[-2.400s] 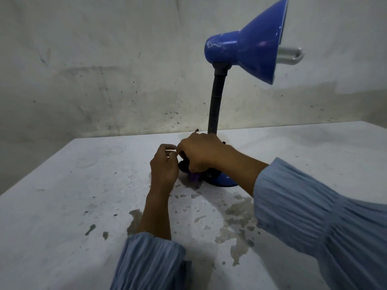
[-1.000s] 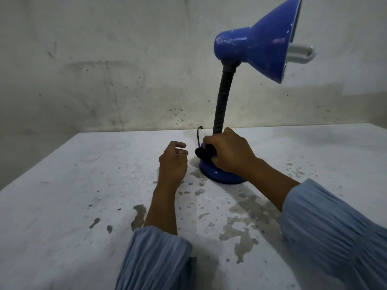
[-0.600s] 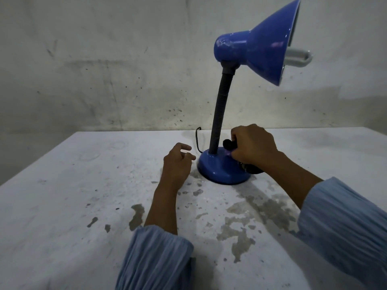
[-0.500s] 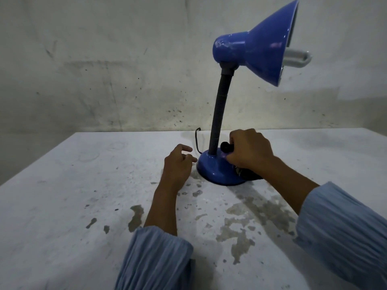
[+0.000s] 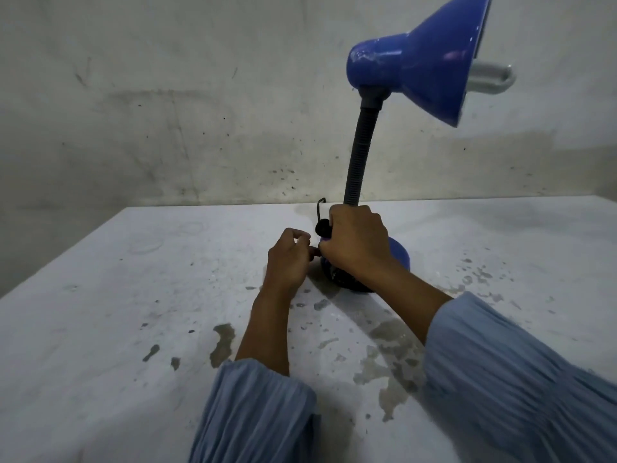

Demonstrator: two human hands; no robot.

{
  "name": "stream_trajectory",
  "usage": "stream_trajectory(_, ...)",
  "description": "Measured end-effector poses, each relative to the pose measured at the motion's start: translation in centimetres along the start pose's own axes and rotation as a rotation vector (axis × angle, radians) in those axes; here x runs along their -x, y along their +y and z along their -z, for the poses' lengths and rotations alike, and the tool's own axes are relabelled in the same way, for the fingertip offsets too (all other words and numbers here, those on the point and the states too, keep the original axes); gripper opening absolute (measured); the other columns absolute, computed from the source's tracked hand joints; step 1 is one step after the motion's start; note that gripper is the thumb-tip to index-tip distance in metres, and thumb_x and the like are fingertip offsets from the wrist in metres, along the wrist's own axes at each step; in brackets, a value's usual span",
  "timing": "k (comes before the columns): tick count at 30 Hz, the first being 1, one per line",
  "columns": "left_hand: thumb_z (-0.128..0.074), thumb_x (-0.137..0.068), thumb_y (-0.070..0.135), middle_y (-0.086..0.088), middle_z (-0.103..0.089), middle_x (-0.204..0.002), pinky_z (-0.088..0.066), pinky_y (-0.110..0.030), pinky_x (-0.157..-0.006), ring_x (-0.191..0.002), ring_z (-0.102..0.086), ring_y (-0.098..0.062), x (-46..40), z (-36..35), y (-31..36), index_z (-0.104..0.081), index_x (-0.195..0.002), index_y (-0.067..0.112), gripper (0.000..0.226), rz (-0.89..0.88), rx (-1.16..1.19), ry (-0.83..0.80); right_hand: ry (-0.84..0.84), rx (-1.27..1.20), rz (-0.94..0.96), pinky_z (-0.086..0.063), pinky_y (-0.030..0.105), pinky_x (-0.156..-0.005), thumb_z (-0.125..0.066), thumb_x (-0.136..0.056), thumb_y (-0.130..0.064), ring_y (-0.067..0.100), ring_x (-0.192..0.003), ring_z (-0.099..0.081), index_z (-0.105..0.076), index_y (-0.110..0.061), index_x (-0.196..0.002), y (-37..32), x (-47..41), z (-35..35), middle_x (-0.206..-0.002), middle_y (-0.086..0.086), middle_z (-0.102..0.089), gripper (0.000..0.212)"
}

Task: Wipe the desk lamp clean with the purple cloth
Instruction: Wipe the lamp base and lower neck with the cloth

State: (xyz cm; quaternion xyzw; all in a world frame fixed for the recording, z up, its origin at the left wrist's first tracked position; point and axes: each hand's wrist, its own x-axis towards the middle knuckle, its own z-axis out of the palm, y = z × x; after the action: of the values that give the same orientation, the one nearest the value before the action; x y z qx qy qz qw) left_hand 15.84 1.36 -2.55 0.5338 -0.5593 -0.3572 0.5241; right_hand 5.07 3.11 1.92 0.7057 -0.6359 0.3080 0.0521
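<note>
Desk lamp (image 5: pixel 367 155) stands upright on the stained white tabletop (image 5: pixel 117 295), its blue shade (image 5: pixel 424 61) tilted up and to the right with a white bulb (image 5: pixel 490 78) poking out. Over the lamp's blue base (image 5: pixel 399 259), the right hand (image 5: pixel 355 247) grips a dark bunched cloth (image 5: pixel 323 227), pressed against the base at the foot of the black neck. Just left of the base, the left hand (image 5: pixel 288 259) is curled, fingertips touching the right hand; whether it pinches anything cannot be told.
</note>
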Motion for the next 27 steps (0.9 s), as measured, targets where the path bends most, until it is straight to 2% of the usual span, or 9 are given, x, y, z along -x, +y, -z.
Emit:
stream_trajectory(4,-0.034,-0.092,0.026,-0.005,-0.061,-0.099,-0.04,-0.026,-0.064,-0.086,-0.057,-0.015,-0.2,0.2,-0.1,-0.051,-0.102,0.02,0.02,0.019,-0.024,0.019,-0.005,0.018,0.0,-0.042,0.029,-0.061,-0.064,-0.078,-0.012,0.031,-0.086,-0.061,-0.056,-0.006,-0.091,-1.0,-0.6,-0.3,-0.094,0.015,-0.062,0.016)
stream_trajectory(9,-0.036,-0.093,0.027,0.012,-0.057,-0.085,-0.035,-0.017,-0.058,-0.071,-0.052,-0.001,-0.2,0.4,-0.2,-0.042,-0.101,0.026,0.01,-0.077,-0.112,0.161,-0.001,0.119,0.014,-0.037,0.031,-0.062,-0.054,-0.089,-0.011,0.032,-0.094,-0.059,-0.055,-0.006,-0.102,-1.6,-1.4,-1.1,-0.102,0.013,-0.063,0.014)
stream_trajectory(13,-0.035,-0.094,0.022,0.005,-0.062,-0.096,-0.035,-0.014,-0.061,-0.075,-0.052,0.001,-0.2,0.5,-0.2,-0.045,-0.106,0.023,0.015,-0.104,-0.104,0.14,0.002,0.114,0.036,-0.037,0.031,-0.063,-0.058,-0.088,-0.014,0.031,-0.093,-0.06,-0.056,-0.007,-0.103,-1.3,-1.5,-1.1,-0.102,0.012,-0.063,0.017)
stream_trajectory(16,-0.035,-0.093,0.021,0.002,-0.065,-0.099,-0.035,-0.017,-0.064,-0.08,-0.054,-0.007,0.0,0.3,0.0,-0.047,-0.108,0.02,0.019,-0.095,-0.104,0.118,0.019,0.12,0.075,-0.038,0.03,-0.063,-0.063,-0.084,-0.021,0.03,-0.09,-0.061,-0.056,-0.01,-0.102,-0.5,-0.8,-0.7,-0.101,0.011,-0.063,0.023)
stream_trajectory(19,-0.034,-0.094,0.019,0.001,-0.064,-0.098,-0.035,-0.023,-0.07,-0.083,-0.053,-0.01,0.1,0.1,0.2,-0.047,-0.11,0.019,0.02,-0.086,-0.103,0.103,0.016,0.11,0.104,-0.04,0.029,-0.061,-0.066,-0.081,-0.029,0.027,-0.084,-0.061,-0.054,-0.014,-0.096,0.7,-0.1,-0.3,-0.099,0.01,-0.064,0.024)
stream_trajectory(22,-0.035,-0.095,0.018,0.004,-0.063,-0.094,-0.036,-0.014,-0.062,-0.076,-0.052,0.0,0.2,0.0,0.1,-0.047,-0.111,0.018,0.02,-0.095,-0.115,0.073,0.005,0.091,0.076,-0.035,0.026,-0.056,-0.069,-0.077,-0.036,0.021,-0.071,-0.053,-0.049,-0.02,-0.087,2.0,0.2,0.5,-0.094,0.006,-0.064,0.028)
stream_trajectory(25,-0.038,-0.094,0.018,0.006,-0.063,-0.089,-0.035,-0.011,-0.061,-0.075,-0.052,0.001,0.2,-0.4,0.0,-0.048,-0.11,0.019,0.018,-0.115,-0.132,0.043,-0.059,0.102,-0.016,-0.036,0.026,-0.056,-0.072,-0.07,-0.048,0.021,-0.073,-0.054,-0.056,-0.025,-0.088,3.4,-0.3,1.8,-0.086,0.0,-0.062,0.033)
stream_trajectory(27,-0.044,-0.093,0.02,0.01,-0.06,-0.081,-0.036,-0.011,-0.06,-0.073,-0.054,-0.002,0.1,-0.5,-0.1,-0.048,-0.111,0.021,0.018,-0.119,-0.165,0.016,-0.107,0.093,-0.08,-0.033,0.025,-0.053,-0.074,-0.064,-0.053,0.019,-0.068,-0.053,-0.05,-0.026,-0.072,4.2,-0.7,2.7,-0.072,-0.005,-0.055,0.037)
